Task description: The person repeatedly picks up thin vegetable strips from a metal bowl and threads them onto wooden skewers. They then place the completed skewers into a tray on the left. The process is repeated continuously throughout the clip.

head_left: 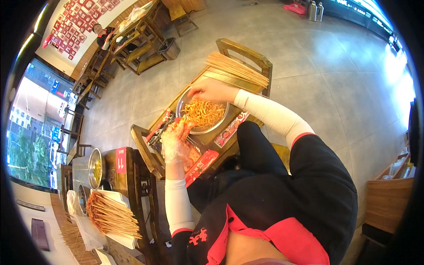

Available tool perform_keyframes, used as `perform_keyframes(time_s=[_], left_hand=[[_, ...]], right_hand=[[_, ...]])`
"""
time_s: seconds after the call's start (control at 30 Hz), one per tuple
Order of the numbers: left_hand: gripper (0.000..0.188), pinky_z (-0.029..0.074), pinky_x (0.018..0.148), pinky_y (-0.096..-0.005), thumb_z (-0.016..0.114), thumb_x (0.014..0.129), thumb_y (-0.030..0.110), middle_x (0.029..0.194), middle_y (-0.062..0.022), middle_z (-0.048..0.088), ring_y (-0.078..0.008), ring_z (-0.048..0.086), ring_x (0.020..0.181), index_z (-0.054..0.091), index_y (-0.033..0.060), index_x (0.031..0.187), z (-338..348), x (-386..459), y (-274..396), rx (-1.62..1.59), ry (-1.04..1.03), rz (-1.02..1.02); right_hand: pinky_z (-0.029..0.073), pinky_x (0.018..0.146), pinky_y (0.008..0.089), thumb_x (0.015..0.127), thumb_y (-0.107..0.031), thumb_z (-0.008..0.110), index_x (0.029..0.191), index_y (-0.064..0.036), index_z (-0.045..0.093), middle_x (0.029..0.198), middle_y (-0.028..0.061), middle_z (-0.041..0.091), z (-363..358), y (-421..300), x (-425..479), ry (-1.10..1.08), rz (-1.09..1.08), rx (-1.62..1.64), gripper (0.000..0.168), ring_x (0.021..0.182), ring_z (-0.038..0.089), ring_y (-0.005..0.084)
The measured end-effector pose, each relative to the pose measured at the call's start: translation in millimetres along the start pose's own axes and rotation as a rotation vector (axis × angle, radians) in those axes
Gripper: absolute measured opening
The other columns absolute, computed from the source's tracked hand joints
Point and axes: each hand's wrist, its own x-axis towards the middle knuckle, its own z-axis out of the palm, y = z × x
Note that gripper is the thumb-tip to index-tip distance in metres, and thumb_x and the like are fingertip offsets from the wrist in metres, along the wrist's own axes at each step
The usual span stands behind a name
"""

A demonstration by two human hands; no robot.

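A round clear bowl (226, 116) of orange-yellow shredded food (205, 114) stands on a wooden bench (212, 140) before me. My right hand (212, 90) is over the bowl's far edge, its fingers bent down; whether they pinch anything cannot be told. At the bowl's left edge my left hand (175, 140), in a clear plastic glove, holds some reddish-orange food (181, 127). Below that hand lies an open red food packet (202, 167). A bundle of wooden skewers (237, 69) rests across the bench's far end.
At left, a wooden table (127, 179) bears a metal bowl (96, 169) of yellow-green food and a white tray (124, 240) of loaded skewers (111, 213). A printed strip (232, 129) lies right of the bowl. Farther off are a seated person (103, 35) and a waste bin (169, 49).
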Motion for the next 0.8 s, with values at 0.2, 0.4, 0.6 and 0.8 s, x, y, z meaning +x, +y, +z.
perform_keyframes(time_s=[0.2, 0.4, 0.6, 0.8], left_hand=[[0.024, 0.046, 0.053, -0.0267, 0.050, 0.096, 0.015, 0.108, -0.0145, 0.065, -0.0217, 0.067, 0.094, 0.048, 0.0064, 0.118, 3.2, 4.2, 2.9, 0.133, -0.008, -0.035], [0.029, 0.051, 0.092, -0.0387, 0.055, 0.091, 0.004, 0.110, -0.0143, 0.059, -0.0306, 0.063, 0.103, 0.046, -0.0023, 0.119, -7.4, 12.7, -5.6, 0.044, 0.003, 0.020], [0.031, 0.049, 0.086, -0.0320, 0.054, 0.094, 0.014, 0.107, -0.0125, 0.063, -0.0221, 0.062, 0.102, 0.048, 0.0005, 0.121, 0.5, 5.1, 7.8, -0.011, -0.011, -0.051], [0.026, 0.051, 0.092, -0.0333, 0.056, 0.093, 0.007, 0.109, -0.0132, 0.057, -0.0282, 0.063, 0.102, 0.045, -0.0038, 0.114, -11.7, 4.7, -0.2, -0.181, -0.072, 0.016]], right_hand=[[0.052, 0.072, 0.0446, 0.077, -0.003, 0.056, 0.081, 0.001, 0.066, 0.082, 0.0216, 0.065, -73.9, 141.8, -23.1, 0.177, 0.455, -0.835, 0.012, 0.081, 0.064, 0.0395], [0.052, 0.078, 0.0433, 0.081, -0.008, 0.056, 0.090, 0.001, 0.067, 0.092, 0.0234, 0.066, -81.1, 165.8, -18.4, 0.148, 0.540, -0.855, 0.017, 0.090, 0.064, 0.0384], [0.053, 0.077, 0.0434, 0.066, -0.020, 0.080, 0.084, 0.005, 0.069, 0.089, 0.0256, 0.066, -72.7, 163.9, -4.7, -0.049, 0.622, -0.899, 0.033, 0.088, 0.065, 0.0386], [0.052, 0.079, 0.0440, 0.070, -0.009, 0.070, 0.084, 0.005, 0.069, 0.090, 0.0269, 0.066, -56.6, 176.6, 1.8, -0.134, 0.577, -0.971, 0.020, 0.088, 0.065, 0.0398]])
